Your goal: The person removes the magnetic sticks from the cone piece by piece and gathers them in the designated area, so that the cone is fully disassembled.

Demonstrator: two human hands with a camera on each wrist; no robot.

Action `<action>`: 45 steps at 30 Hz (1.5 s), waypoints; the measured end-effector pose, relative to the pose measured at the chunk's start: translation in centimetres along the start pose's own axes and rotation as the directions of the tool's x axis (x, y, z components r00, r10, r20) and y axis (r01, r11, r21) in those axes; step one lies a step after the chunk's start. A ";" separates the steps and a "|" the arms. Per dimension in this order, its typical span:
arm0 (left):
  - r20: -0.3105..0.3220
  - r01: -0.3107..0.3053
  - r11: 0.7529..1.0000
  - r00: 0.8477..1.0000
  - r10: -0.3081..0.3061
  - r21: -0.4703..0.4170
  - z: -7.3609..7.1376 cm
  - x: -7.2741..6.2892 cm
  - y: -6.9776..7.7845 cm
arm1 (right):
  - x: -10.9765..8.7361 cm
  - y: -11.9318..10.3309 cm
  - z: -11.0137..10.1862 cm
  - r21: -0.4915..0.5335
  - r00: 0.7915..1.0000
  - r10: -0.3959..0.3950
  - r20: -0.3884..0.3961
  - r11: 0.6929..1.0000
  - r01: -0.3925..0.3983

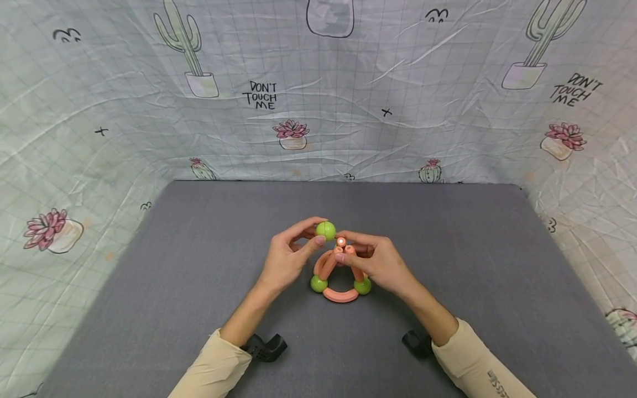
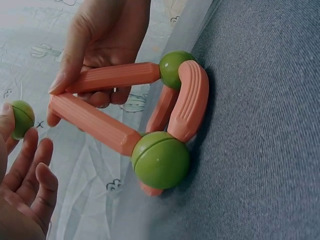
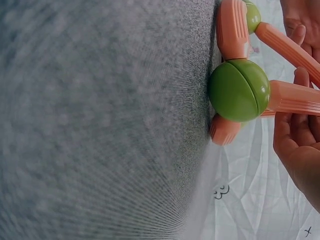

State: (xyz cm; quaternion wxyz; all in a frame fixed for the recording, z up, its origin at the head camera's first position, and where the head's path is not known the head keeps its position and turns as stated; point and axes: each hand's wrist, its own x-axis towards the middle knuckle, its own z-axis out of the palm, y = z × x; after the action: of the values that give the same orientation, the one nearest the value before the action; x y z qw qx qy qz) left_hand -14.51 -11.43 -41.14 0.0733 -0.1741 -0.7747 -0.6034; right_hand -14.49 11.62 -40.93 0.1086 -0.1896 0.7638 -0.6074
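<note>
My left hand (image 1: 285, 260) pinches a green ball (image 1: 325, 230) between thumb and fingertips, just left of the rod tops. With thumb and fingers, my right hand (image 1: 380, 262) holds together the upper ends of the straight orange rods (image 2: 112, 77). The rods lean inward from a base on the table, forming a pyramid-like frame. At its base, a green ball (image 1: 319, 284) on the left and another green ball (image 1: 363, 286) on the right are joined by a curved orange rod (image 1: 340, 296). One rod end (image 1: 340, 241) shows a pale round centre. The frame's far side is partly hidden.
The frame stands on a dark grey table (image 1: 224, 221). Behind and beside the table hangs a pale cloth (image 1: 348, 83) printed with cacti. Black wrist devices (image 1: 269, 348) sit below both forearms, close over the tabletop.
</note>
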 end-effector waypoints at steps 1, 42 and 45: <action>-0.006 0.000 1.000 1.000 0.000 -0.009 -0.1 0.0 -0.1 | 0.0 0.0 0.0 -0.008 1.000 -0.003 0.001 1.000 0.003; -0.057 0.089 0.995 0.994 -0.091 -0.048 -4.2 0.0 -2.2 | 0.0 0.1 0.2 -0.044 1.000 -0.014 0.019 0.999 0.015; -0.062 0.098 0.994 0.993 -0.101 -0.039 -4.4 0.0 -2.4 | -0.1 0.0 0.1 -0.052 1.000 -0.014 0.014 0.999 0.015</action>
State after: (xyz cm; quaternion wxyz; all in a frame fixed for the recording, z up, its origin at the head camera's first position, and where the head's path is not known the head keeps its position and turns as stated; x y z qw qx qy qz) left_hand -15.83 -16.21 -42.14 0.0648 -0.1170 -0.7687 -0.6255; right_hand -14.39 11.52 -41.00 0.1042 -0.2019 0.7773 -0.5867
